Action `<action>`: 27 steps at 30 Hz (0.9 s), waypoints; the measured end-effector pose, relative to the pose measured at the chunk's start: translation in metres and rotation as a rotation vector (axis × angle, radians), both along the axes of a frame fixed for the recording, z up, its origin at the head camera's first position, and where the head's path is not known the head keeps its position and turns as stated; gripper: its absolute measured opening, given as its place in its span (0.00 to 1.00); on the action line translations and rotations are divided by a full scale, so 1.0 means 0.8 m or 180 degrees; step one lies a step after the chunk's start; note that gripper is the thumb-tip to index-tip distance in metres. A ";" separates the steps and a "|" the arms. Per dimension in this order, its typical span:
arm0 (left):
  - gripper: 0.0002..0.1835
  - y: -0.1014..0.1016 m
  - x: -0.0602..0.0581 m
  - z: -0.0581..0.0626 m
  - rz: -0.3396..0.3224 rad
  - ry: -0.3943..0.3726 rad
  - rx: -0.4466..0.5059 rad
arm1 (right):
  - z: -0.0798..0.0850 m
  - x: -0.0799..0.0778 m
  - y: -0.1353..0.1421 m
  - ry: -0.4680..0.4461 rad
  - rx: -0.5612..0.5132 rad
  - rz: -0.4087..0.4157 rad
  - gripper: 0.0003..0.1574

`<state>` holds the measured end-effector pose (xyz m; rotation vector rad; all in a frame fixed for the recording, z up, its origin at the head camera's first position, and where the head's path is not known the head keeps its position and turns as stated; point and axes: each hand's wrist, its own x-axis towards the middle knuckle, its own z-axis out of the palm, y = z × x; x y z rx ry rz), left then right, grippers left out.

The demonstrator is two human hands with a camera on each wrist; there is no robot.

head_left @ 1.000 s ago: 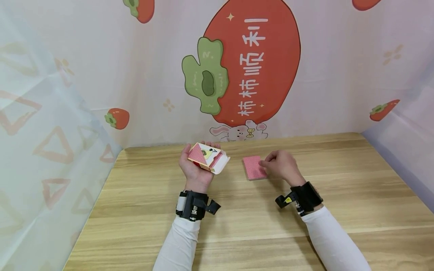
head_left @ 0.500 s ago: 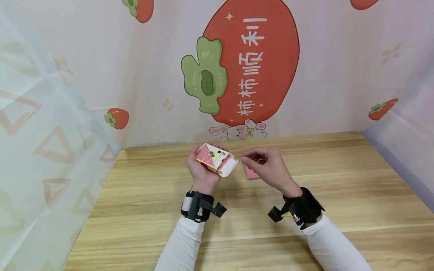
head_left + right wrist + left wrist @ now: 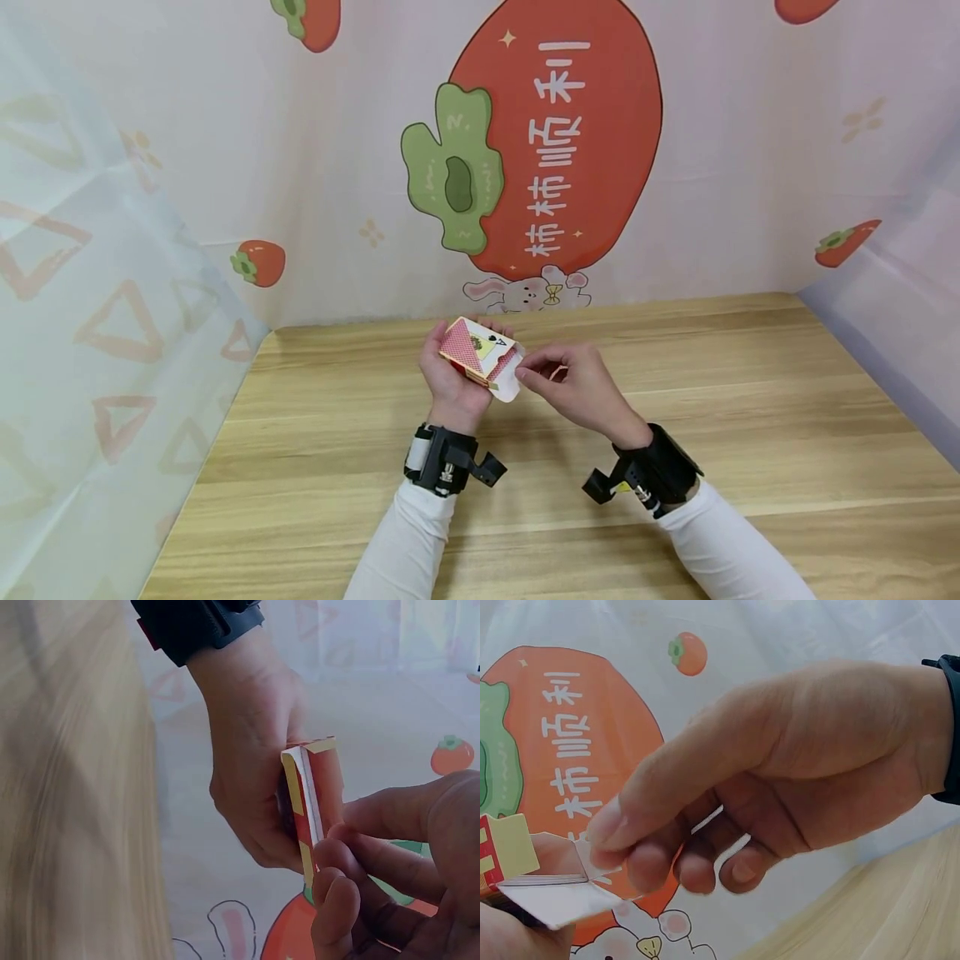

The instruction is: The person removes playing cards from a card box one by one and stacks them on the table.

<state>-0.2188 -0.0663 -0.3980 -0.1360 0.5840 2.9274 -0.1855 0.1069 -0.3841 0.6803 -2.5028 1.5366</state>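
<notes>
My left hand [image 3: 459, 385] holds a playing-card box [image 3: 480, 348] palm up over the table. The box has a red patterned face with an ace of spades, and its end flap [image 3: 559, 900] stands out towards the right. My right hand [image 3: 573, 387] is at that end, thumb and forefinger pinching the flap's edge. In the right wrist view, the box [image 3: 300, 799] is seen edge-on, with a pale strip along its mouth and the right fingers [image 3: 337, 859] against it. A red-backed stack of cards on the table is mostly hidden behind my right hand.
The wooden table [image 3: 322, 467] reaches back to a printed cloth [image 3: 360, 150], which also hangs along the left and right sides. A black camera band is strapped around each wrist.
My right hand has left the red-backed cards on the table and moved left to the box's flap. My left hand has shifted slightly right with the box.
</notes>
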 end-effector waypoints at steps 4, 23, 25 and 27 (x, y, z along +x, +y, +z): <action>0.21 0.002 0.002 0.001 -0.0044 0.0027 -0.0016 | -0.003 -0.001 -0.002 -0.0084 0.0020 -0.0013 0.03; 0.24 0.011 0.006 0.000 0.0002 0.0114 -0.0290 | -0.010 -0.004 -0.012 -0.0321 -0.0182 -0.0244 0.05; 0.23 0.012 0.006 0.000 0.0031 0.0161 -0.0345 | -0.011 -0.004 -0.012 -0.0368 -0.0206 -0.0280 0.05; 0.21 0.013 0.006 0.000 0.0070 0.0220 -0.0406 | -0.012 -0.004 -0.013 -0.0438 -0.0240 -0.0324 0.06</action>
